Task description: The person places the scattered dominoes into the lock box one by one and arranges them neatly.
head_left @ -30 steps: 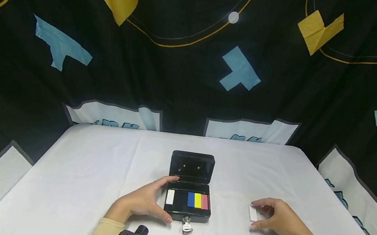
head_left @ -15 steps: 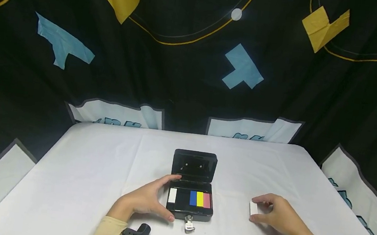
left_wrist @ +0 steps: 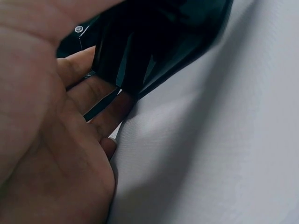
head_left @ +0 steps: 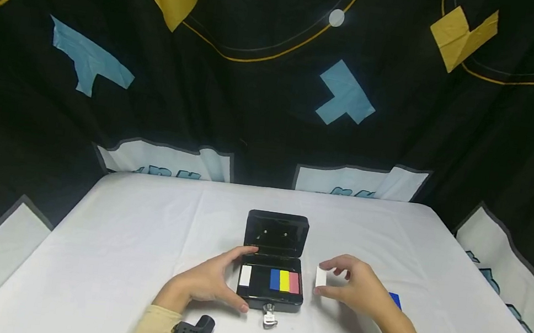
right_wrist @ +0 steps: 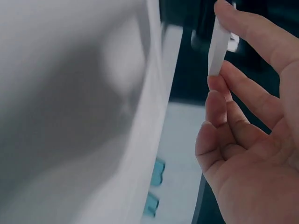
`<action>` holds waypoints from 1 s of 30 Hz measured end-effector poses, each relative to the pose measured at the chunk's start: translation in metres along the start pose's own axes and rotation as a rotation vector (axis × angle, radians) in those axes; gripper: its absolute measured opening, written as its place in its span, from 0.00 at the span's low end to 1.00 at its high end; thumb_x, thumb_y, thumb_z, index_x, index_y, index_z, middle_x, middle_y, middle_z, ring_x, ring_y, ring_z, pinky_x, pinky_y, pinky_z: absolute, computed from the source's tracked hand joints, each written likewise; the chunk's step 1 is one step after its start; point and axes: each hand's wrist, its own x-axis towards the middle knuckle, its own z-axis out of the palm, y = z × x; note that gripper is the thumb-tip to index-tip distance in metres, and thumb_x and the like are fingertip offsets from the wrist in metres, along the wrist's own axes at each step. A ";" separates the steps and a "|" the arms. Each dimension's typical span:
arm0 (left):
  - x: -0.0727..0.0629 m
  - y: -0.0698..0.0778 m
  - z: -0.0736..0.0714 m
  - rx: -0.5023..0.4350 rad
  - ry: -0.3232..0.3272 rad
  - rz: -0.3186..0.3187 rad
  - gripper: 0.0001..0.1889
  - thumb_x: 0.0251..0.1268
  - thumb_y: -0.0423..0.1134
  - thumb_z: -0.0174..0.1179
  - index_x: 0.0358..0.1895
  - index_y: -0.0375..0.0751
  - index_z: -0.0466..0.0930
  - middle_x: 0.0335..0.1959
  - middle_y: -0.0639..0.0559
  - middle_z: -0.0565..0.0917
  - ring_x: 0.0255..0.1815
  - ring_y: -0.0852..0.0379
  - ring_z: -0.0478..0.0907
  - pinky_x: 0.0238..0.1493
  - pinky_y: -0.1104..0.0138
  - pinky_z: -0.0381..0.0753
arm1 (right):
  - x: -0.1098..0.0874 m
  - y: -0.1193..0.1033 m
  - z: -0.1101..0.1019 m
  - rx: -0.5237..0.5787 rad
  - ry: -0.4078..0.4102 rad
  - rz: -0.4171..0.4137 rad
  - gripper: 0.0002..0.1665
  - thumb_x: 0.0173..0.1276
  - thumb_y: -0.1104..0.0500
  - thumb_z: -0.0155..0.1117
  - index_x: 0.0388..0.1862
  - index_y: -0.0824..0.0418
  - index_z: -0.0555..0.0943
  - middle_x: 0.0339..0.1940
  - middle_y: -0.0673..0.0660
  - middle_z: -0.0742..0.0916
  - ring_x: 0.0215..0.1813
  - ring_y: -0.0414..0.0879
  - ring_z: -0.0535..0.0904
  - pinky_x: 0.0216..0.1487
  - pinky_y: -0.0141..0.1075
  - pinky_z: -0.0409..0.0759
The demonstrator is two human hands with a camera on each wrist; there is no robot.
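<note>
A small black metal box (head_left: pixel 257 302) stands on the table with its lid raised; a silver lock with a key (head_left: pixel 269 318) is at its front. Inside lie a white block (head_left: pixel 245 276) at the left and a blue (head_left: pixel 275 280), a yellow (head_left: pixel 285 281) and a pink block (head_left: pixel 294 282) side by side at the right, with a dark gap between. My left hand (head_left: pixel 205 282) holds the box's left side, thumb at the front corner, index finger near the hinge. Just right of the box, my right hand (head_left: pixel 357 288) pinches another white block (head_left: pixel 321 277) upright between thumb and fingers.
A blue piece (head_left: pixel 395 300) lies on the white tablecloth (head_left: pixel 139 228), partly hidden behind my right wrist. Dark straps with cameras sit on both wrists. A black curtain (head_left: pixel 254 104) with yellow and blue shapes hangs behind the table.
My right hand has lifted the white block and carried it left, close to the box. The blue piece has come into view behind it. My left hand keeps its place on the box.
</note>
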 end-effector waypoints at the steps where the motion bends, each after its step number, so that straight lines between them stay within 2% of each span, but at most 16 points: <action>1: 0.000 0.000 0.000 0.001 0.002 -0.003 0.60 0.31 0.45 0.87 0.76 0.62 0.61 0.78 0.52 0.61 0.79 0.44 0.51 0.73 0.38 0.49 | 0.003 -0.005 0.004 0.001 0.000 -0.002 0.26 0.45 0.52 0.87 0.45 0.53 0.88 0.44 0.45 0.86 0.45 0.45 0.77 0.45 0.43 0.78; 5: 0.000 -0.001 -0.001 0.003 0.002 -0.004 0.60 0.31 0.45 0.87 0.76 0.62 0.61 0.78 0.52 0.61 0.79 0.43 0.51 0.73 0.37 0.49 | 0.011 -0.023 0.021 0.003 -0.024 -0.043 0.26 0.45 0.51 0.87 0.45 0.53 0.88 0.44 0.44 0.86 0.45 0.45 0.78 0.47 0.44 0.79; 9: 0.000 -0.003 0.000 0.001 -0.006 0.008 0.61 0.32 0.46 0.87 0.77 0.62 0.61 0.78 0.53 0.61 0.79 0.44 0.51 0.73 0.38 0.48 | 0.019 -0.040 0.034 -0.012 -0.045 -0.149 0.27 0.47 0.53 0.86 0.46 0.57 0.88 0.45 0.47 0.86 0.47 0.47 0.79 0.50 0.46 0.82; 13: 0.000 -0.002 0.000 0.010 -0.005 0.006 0.60 0.32 0.48 0.86 0.77 0.63 0.60 0.78 0.53 0.61 0.78 0.45 0.52 0.73 0.38 0.49 | 0.026 -0.054 0.047 -0.036 -0.081 -0.226 0.26 0.48 0.55 0.86 0.47 0.60 0.87 0.46 0.50 0.85 0.46 0.48 0.81 0.48 0.44 0.83; 21: -0.002 -0.001 -0.001 -0.005 -0.015 0.006 0.59 0.34 0.46 0.86 0.77 0.63 0.60 0.78 0.51 0.60 0.79 0.42 0.50 0.72 0.36 0.49 | 0.033 -0.071 0.077 -0.196 -0.137 -0.224 0.26 0.51 0.50 0.84 0.48 0.60 0.89 0.49 0.52 0.86 0.56 0.51 0.77 0.60 0.48 0.78; 30: -0.003 0.000 -0.003 -0.005 -0.011 0.011 0.59 0.35 0.45 0.86 0.77 0.61 0.61 0.78 0.50 0.60 0.79 0.43 0.51 0.72 0.36 0.50 | 0.037 -0.077 0.089 -0.210 -0.138 -0.188 0.28 0.49 0.48 0.83 0.49 0.57 0.89 0.50 0.51 0.87 0.59 0.51 0.76 0.65 0.52 0.74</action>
